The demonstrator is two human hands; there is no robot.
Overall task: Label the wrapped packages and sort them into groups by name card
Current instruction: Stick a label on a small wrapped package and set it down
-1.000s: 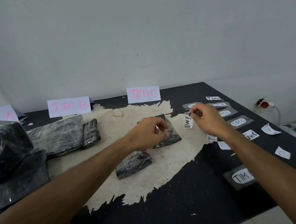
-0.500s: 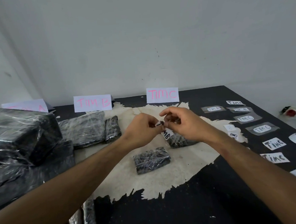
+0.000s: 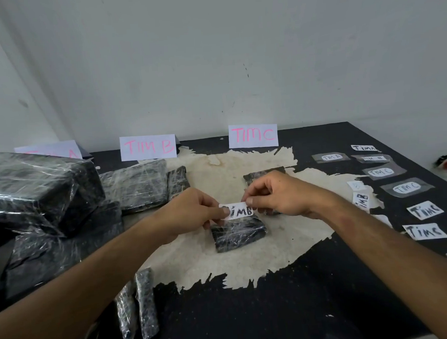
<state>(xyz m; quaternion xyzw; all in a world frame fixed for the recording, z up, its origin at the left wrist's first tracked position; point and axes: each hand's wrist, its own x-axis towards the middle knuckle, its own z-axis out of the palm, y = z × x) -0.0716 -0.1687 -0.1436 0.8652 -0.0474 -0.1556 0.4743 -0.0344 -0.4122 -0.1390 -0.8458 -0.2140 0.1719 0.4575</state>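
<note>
White paper with "TIM B" on it (image 3: 237, 211) was stretched flat between my two hands. My left hand (image 3: 193, 213) pinched its left end with thumb and finger pressed together, and my right hand (image 3: 276, 195) pinched the right end the same way. A second before, only my right hand had held this label, off by the side where the loose labels lay, and it hung down. Then I brought it to the middle and turned it level. I think that meant it was ready to stick on.

Just under the label lay a small wrapped package (image 3: 238, 234) on the pale torn patch of the black table (image 3: 317, 307). Another small package (image 3: 264, 173) peeked out behind my right hand. I could not tell which one I would stick the label on, but the near one seemed likely.

Farther left, two packages (image 3: 139, 185) lay in front of the TIM B card (image 3: 147, 147). The labelled one should go there, not by the TIM C card (image 3: 253, 135). More labels (image 3: 425, 210) waited on the right.
</note>
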